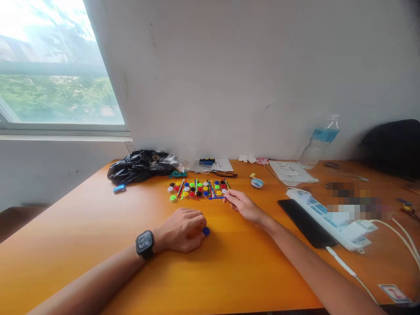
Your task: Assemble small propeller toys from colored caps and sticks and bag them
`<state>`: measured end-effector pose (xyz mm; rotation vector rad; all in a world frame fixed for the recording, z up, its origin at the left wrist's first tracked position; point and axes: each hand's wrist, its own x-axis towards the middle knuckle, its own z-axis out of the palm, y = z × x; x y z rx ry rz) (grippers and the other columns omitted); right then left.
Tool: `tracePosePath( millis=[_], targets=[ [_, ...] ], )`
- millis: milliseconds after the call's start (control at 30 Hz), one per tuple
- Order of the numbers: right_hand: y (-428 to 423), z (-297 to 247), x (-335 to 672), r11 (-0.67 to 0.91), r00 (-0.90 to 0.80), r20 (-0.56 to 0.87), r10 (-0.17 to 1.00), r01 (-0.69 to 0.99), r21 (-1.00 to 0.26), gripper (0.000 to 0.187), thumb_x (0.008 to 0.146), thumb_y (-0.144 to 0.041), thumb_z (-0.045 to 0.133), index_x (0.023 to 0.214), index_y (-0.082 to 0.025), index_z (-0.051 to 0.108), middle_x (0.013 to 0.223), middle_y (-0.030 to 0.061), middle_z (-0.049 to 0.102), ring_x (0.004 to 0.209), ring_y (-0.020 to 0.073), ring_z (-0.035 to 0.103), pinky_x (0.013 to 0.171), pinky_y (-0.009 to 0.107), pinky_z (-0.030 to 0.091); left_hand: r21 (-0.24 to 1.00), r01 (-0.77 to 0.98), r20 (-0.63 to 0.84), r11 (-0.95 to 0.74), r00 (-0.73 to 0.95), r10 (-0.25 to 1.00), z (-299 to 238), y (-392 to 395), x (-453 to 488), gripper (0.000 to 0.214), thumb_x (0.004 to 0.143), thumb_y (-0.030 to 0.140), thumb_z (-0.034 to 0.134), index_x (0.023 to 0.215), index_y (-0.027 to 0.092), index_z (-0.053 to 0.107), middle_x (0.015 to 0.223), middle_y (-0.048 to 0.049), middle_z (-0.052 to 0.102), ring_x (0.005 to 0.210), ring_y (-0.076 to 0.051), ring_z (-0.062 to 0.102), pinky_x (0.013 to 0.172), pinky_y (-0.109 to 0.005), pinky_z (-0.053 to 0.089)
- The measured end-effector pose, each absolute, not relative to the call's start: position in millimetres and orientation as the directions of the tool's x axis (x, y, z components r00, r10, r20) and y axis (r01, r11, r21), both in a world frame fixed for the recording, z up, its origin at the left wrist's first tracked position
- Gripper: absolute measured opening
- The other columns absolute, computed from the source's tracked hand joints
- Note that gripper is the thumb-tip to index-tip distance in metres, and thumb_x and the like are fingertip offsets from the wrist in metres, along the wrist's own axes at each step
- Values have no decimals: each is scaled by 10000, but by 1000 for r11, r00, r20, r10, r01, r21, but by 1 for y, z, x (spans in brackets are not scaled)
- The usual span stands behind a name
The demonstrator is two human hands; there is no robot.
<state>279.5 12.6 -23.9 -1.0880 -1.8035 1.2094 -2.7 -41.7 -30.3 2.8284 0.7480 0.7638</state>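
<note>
We hold a blue cap [206, 231] and a blue stick [217, 197].
Our left hand [182, 229] pinches the cap over the table [213, 275]; our right hand [243, 205] pinches the stick's end, near the colorful caps [192, 195].

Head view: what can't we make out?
Head view:
Left hand: whether it pinches the blue disc; curled fingers hide the contact.
What lies beside the power strip: masked by pixelation.
Print on the paper by the bottle: too small, blurred.
Black bag-like object: cut off by right edge.
</note>
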Motion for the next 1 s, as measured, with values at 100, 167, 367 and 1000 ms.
tracePosePath(
  millis=[100,167,367,1000],
  targets=[
    [14,-29,277,128,-408,49,912,169,-977,435,998,-624,525,885,-205,566,709,-56,343,586,115,287,558,276,224,217,440,408,-871,770,491,-36,-37,3,103,971,195,542,1038,233,610,861,-33,689,770,-194,667,688,-309,475],
    [13,-35,274,110,-442,33,896,150,-983,442,985,-638,548,896,-205,567,719,-56,351,578,110,278,548,277,202,200,474,421,-858,749,512,-39,-30,7,104,977,188,542,1039,228,616,873,-39,686,763,-189,661,668,-301,465],
    [11,-45,271,127,-477,27,879,179,-976,434,977,-634,580,913,-205,607,684,-49,384,591,125,327,551,274,246,216,550,469,-807,667,579,-41,-9,9,96,974,256,596,888,219,618,827,-47,662,729,-189,642,625,-296,444],
    [4,-48,264,389,-535,155,831,358,-849,299,998,-460,610,973,-194,744,902,38,708,799,184,588,743,299,450,313,522,509,-794,613,604,-49,-11,18,153,1011,313,629,1109,243,723,920,-47,764,825,-197,702,724,-308,530]
  ],
)
